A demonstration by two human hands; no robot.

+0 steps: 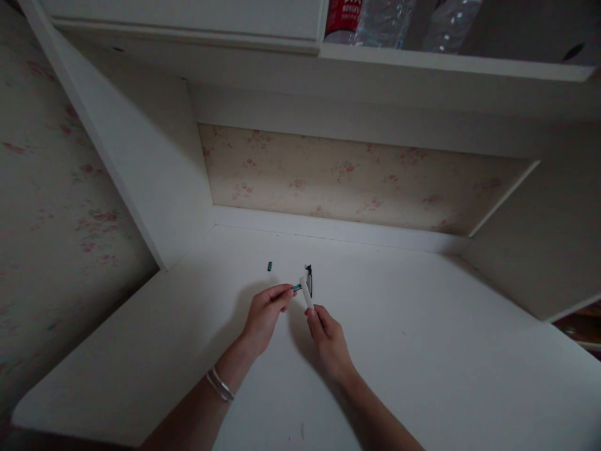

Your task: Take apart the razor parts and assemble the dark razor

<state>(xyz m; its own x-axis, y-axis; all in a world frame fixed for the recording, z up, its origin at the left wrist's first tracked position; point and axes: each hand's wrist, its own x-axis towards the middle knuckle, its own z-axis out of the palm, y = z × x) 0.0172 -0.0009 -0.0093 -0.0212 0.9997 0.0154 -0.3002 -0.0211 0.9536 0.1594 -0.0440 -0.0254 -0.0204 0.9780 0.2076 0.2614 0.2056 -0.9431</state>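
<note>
Between the fingertips of my left hand [267, 313] is a small green-and-black piece [296, 287] that looks like a razor blade cartridge. My right hand [328, 338] is closed on the lower end of a slim white handle [306, 292], apparently a razor handle. The handle's upper end meets the green piece or is very close to it; I cannot tell whether they are joined. A thin black item [310, 279] with a wider top lies just behind the handle, partly hidden by it. Farther left, a second small dark-green cartridge-like piece [270, 266] rests on the desk.
The white desktop [413, 351] is bounded by side panels [145, 150] and a back ledge [338, 228]. Overhead, a shelf [451, 66] holds a red-labelled bottle [344, 15] and clear plastic bottles [385, 22]. Floral wallpaper [300, 175] covers the wall behind.
</note>
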